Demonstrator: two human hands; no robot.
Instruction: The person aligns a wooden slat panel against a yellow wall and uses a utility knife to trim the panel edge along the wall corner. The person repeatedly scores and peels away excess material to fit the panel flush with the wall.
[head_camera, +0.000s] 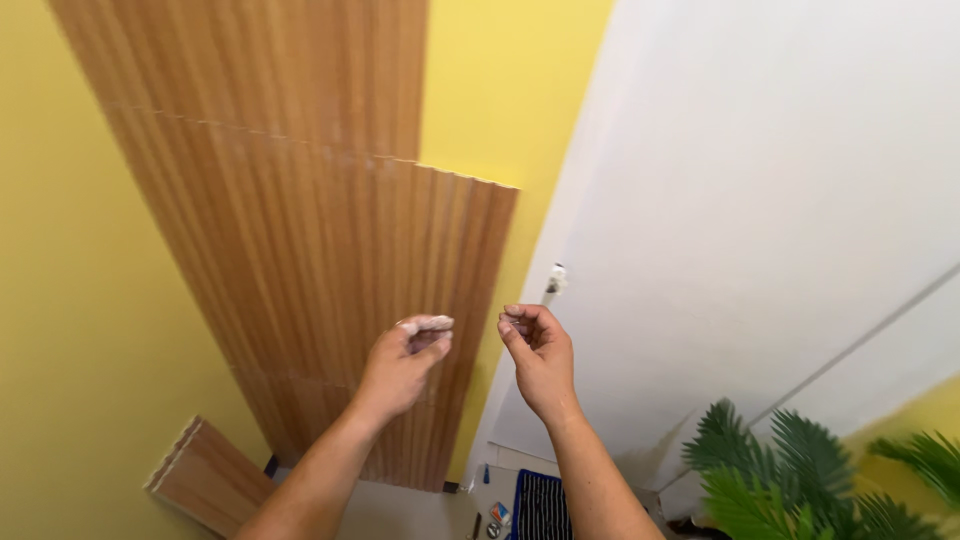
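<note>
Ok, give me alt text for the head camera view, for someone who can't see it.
Two bare hands, left hand and right hand, are raised with curled fingers before ribbed wooden wall panels on a yellow wall. A white door and green plant are at right.

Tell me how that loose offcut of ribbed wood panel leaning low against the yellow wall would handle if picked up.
The offcut is short and flat-sided, so it probably stays stiff rather than flopping. Its edge looks thin, like the ribbed panels on the yellow wall, so it is likely light for its size. Propped at a slant, it may slide if nudged.
</note>
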